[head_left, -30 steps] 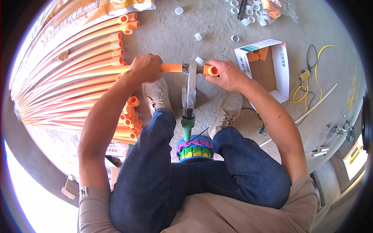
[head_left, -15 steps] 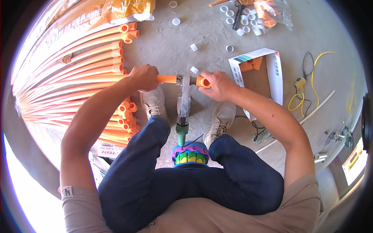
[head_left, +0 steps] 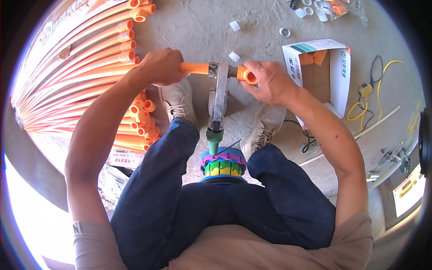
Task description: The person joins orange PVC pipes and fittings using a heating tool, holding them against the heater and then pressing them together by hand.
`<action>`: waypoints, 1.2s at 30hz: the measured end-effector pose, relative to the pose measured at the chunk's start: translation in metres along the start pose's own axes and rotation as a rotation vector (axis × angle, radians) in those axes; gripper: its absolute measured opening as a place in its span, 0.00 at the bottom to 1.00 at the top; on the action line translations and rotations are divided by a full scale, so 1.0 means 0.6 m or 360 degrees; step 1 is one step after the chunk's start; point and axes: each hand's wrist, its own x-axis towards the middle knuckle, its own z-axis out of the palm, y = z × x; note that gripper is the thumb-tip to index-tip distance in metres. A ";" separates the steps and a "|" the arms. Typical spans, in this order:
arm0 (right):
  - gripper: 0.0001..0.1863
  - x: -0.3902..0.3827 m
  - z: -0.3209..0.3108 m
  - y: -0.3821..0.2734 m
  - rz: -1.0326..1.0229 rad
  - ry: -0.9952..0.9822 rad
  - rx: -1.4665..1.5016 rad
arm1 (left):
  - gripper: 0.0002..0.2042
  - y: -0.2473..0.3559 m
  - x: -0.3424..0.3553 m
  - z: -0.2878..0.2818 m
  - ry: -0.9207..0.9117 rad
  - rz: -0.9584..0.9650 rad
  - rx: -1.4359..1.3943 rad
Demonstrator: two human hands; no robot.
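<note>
A grey flat pipe-welding tool (head_left: 219, 96) with a green handle (head_left: 214, 138) stands upright between my knees on the concrete floor. My left hand (head_left: 161, 66) grips a short orange pipe (head_left: 194, 68) pressed against the tool's left side. My right hand (head_left: 269, 81) holds an orange pipe fitting (head_left: 247, 74) against the tool's right side. A multicoloured stool (head_left: 223, 164) shows between my legs.
A big stack of long orange pipes (head_left: 76, 72) lies at my left, with short orange fittings (head_left: 140, 121) beside my left shoe. An open cardboard box (head_left: 335, 72) with orange parts stands at the right. White fittings (head_left: 284, 32) lie beyond. A yellow cable (head_left: 382, 94) runs at the right.
The view has shifted slightly; both hands stay on the pipe and the fitting at the tool's head. Little else differs.
</note>
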 end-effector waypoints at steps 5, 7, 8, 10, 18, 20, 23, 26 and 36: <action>0.21 -0.002 0.002 -0.006 0.0024 0.0010 0.0018 | 0.16 0.004 -0.008 0.011 0.0137 -0.0021 -0.0059; 0.17 0.001 0.008 -0.003 -0.0035 0.0089 0.0012 | 0.16 0.005 -0.009 0.013 0.0163 -0.0045 -0.0072; 0.17 0.002 0.008 -0.002 -0.0030 0.0087 0.0010 | 0.15 0.004 -0.009 0.015 0.0191 -0.0045 -0.0057; 0.17 0.005 0.008 -0.002 -0.0052 0.0090 0.0023 | 0.14 0.003 -0.010 0.019 0.0220 -0.0050 -0.0045; 0.20 0.006 -0.002 -0.006 0.0009 -0.0035 0.0049 | 0.11 -0.003 -0.004 0.041 0.0398 0.0031 0.0007; 0.20 0.006 0.001 -0.003 0.0006 -0.0023 0.0030 | 0.10 -0.002 -0.004 0.039 0.0382 0.0015 0.0020; 0.20 0.005 0.002 0.000 -0.0030 0.0007 0.0025 | 0.10 0.000 -0.005 0.043 0.0400 0.0013 0.0025; 0.20 0.008 0.002 -0.002 -0.0022 0.0009 0.0048 | 0.10 0.001 -0.007 0.040 0.0405 -0.0001 0.0051; 0.20 0.010 0.001 -0.007 0.0000 0.0002 0.0083 | 0.10 0.004 -0.012 0.041 0.0422 0.0012 0.0106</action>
